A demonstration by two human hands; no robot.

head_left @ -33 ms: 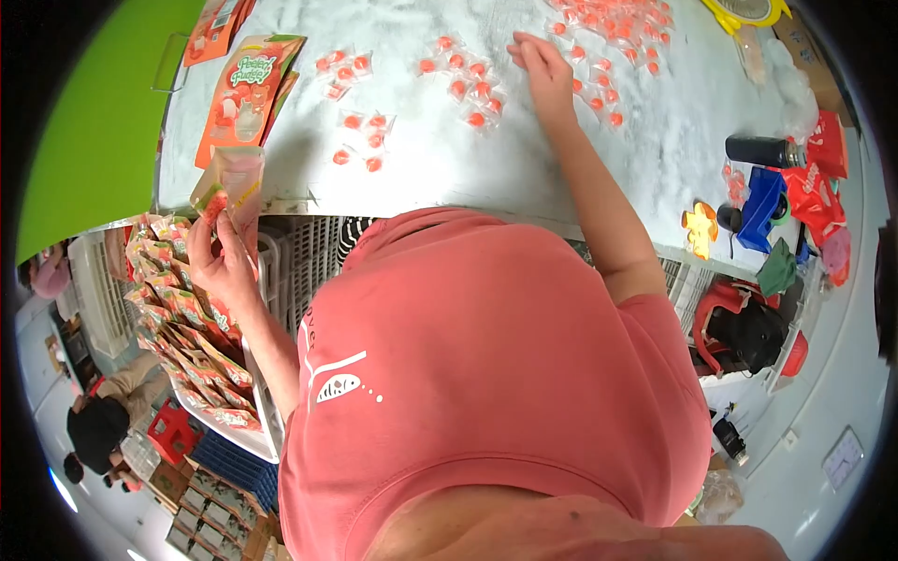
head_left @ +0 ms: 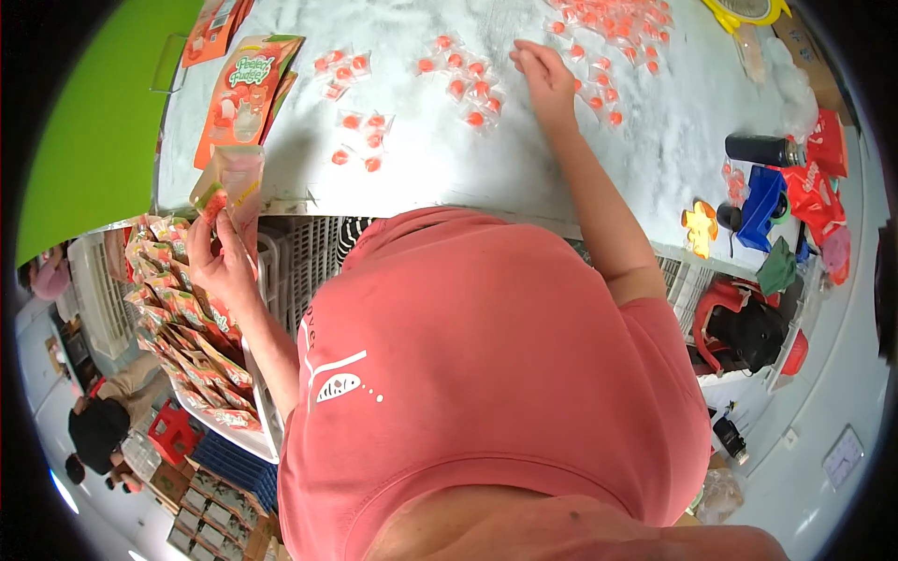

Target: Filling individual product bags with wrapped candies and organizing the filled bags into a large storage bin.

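Fingers (head_left: 231, 239) of left hand (head_left: 224, 269) pinched on upright pouch (head_left: 245, 178)

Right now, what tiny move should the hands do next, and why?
Perhaps slide the right hand a little left to pick up the nearby wrapped red sweets. It looks empty and they lie loose beside it on the table, while the left hand already holds a pouch by the table's edge.
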